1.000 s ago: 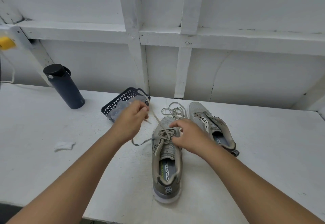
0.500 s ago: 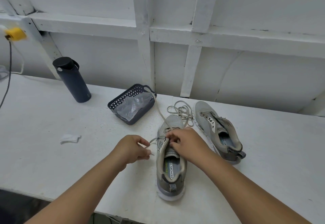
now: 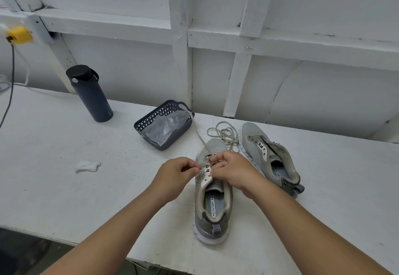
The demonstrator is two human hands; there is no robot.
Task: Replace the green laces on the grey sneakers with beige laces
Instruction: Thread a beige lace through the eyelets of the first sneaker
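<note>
A grey sneaker (image 3: 212, 205) stands on the white table with its heel toward me. My left hand (image 3: 176, 172) pinches the tip of a beige lace (image 3: 197, 132) at the sneaker's left eyelets. My right hand (image 3: 232, 170) grips the lace over the tongue, hiding the upper eyelets. The lace runs from the toe back over the rim of a dark basket (image 3: 164, 124). A second grey sneaker (image 3: 269, 155) lies to the right without a lace. Another loose beige lace (image 3: 224, 133) is coiled between the two toes. No green lace is in view.
The basket holds a clear plastic bag (image 3: 166, 127). A dark bottle (image 3: 89, 93) stands at the back left. A crumpled white scrap (image 3: 87, 166) lies on the left of the table (image 3: 64, 177). A yellow plug (image 3: 18, 34) with cables hangs on the far left wall.
My left hand came down from near the basket to the sneaker's left eyelets, bringing the lace end with it. My right hand stayed on the tongue. The camera view shifted.
</note>
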